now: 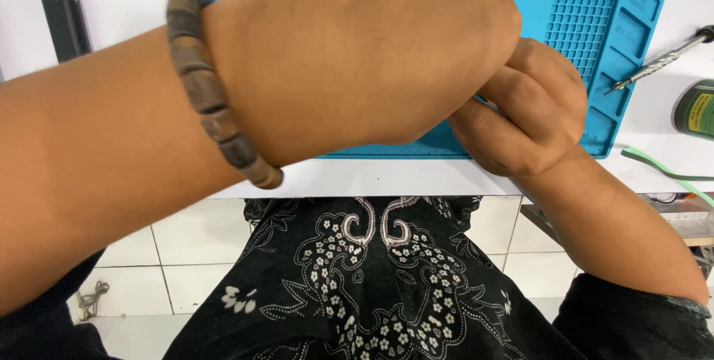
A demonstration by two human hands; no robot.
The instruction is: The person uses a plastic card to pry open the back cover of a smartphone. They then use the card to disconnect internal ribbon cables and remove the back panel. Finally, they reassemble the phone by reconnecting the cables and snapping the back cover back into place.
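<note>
Closest to the camera, the left forearm is stretched across the view from the lower left, with a bracelet of brown wooden beads (216, 111) worn at the wrist. The left hand (364, 47) is bent down at the wrist, its back turned up to the camera, and is held over the near edge of the blue silicone work mat (632, 40); its fingers are hidden beneath it, so how far it is closed, and whether anything is held, cannot be told. The right hand (524, 111) is brought in from the lower right and tucked against the left one, touching it, with its fingers curled inward into a loose fist at the mat's near edge. A thin, pale sliver is seen between the two hands, but what it is cannot be made out.

The mat is laid on a white surface (387, 178). Toward the surface's right edge, a screwdriver (666, 59) is rested partly on the mat's gridded trays, a green round container (698, 109) is placed just beyond it, and a green strip (662, 166) is laid nearer the front edge. A black patterned garment (372, 278) is seen below.
</note>
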